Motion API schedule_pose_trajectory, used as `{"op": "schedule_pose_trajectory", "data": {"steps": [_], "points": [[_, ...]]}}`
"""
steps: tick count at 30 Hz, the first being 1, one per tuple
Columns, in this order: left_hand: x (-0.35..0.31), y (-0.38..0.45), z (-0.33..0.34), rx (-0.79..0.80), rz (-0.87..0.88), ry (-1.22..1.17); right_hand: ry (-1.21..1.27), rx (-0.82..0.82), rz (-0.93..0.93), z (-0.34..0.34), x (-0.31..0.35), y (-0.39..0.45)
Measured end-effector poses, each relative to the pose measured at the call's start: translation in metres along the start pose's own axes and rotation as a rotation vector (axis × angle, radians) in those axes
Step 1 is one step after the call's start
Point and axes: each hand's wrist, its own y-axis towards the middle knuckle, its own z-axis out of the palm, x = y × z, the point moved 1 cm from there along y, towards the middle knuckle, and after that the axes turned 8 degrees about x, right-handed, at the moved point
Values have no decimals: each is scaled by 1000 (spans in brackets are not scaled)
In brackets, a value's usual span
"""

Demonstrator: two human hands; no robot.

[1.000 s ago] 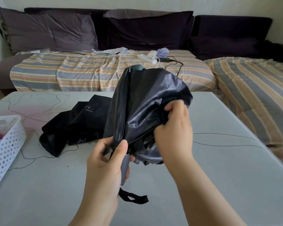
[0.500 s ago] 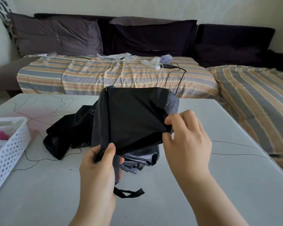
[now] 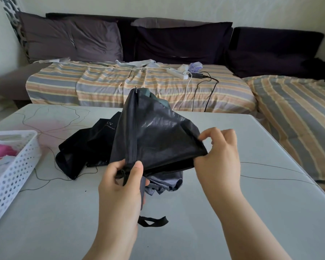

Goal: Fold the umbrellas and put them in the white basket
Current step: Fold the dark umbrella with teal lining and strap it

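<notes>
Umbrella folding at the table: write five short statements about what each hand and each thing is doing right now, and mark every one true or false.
1. The left hand grips the dark umbrella at its lower end. True.
2. The right hand lies flat on the table. False: it pinches the edge of the umbrella's cloth.
3. A second black umbrella lies on the table behind the held one. True.
4. The white basket stands at the right edge of the table. False: it stands at the left edge.
5. The wrist strap is looped round the left wrist. False: it hangs loose below the hand.
</notes>
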Motion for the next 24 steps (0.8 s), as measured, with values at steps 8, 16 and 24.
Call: {"op": "schedule_pose_trajectory", "data": {"steps": [8, 16, 24], "points": [[-11, -1, 3, 9, 26, -52, 187, -113, -40, -27, 21, -10], [-33, -16, -5, -22, 142, -22, 289, 10, -78, -35, 26, -24], [-27, -20, -9, -5, 93, -7, 538, 182, 188, -24, 30, -34]]}}
